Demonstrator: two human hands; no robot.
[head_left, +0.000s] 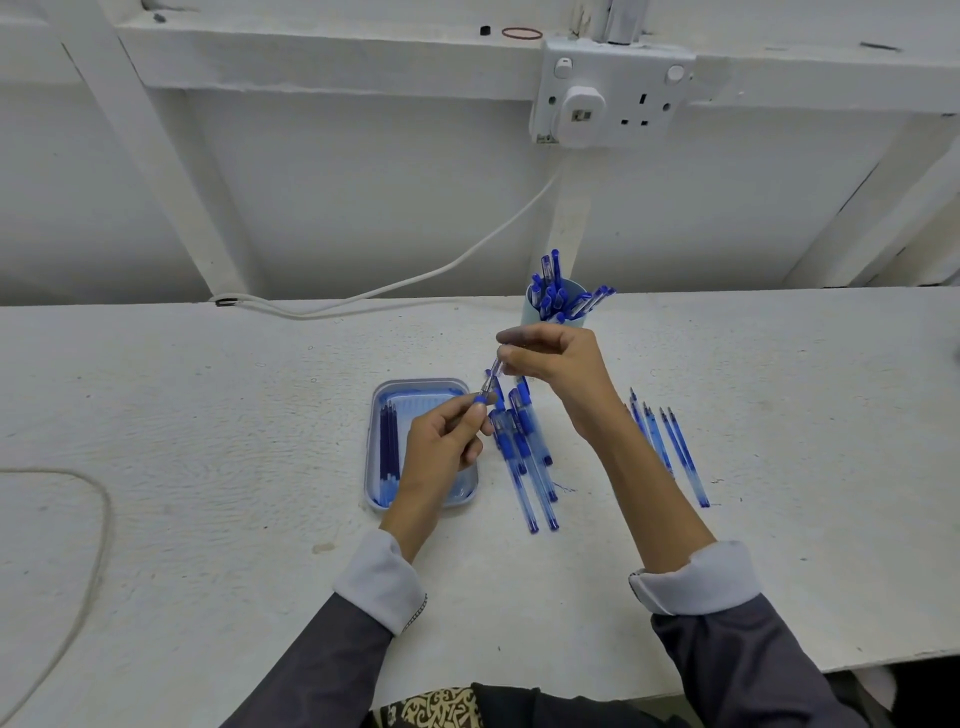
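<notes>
Here, left hand (441, 447) and right hand (558, 364) pinch one pen (490, 382); cup (531, 316) holds blue pens (550, 280), tray (415, 383) refills (388, 441).

- Wall (363, 197): white painted board, matt, evenly lit.
- Rail (311, 57): white horizontal timber across the top, with a reddish rubber band (521, 33) lying on it.
- Left brace (145, 145) and right brace (883, 208): white diagonals.
- Double socket (644, 88): white, fixed to the rail, with a white plug (581, 111) in its left outlet.
- Cable (415, 280): white, hangs from below the socket to the tabletop's back edge.
- Tabletop (208, 415): white, rough-painted, scuffed.

White table (208, 415): tray (372, 441), cup (528, 313), loose pens (524, 467), cable (291, 310).
</notes>
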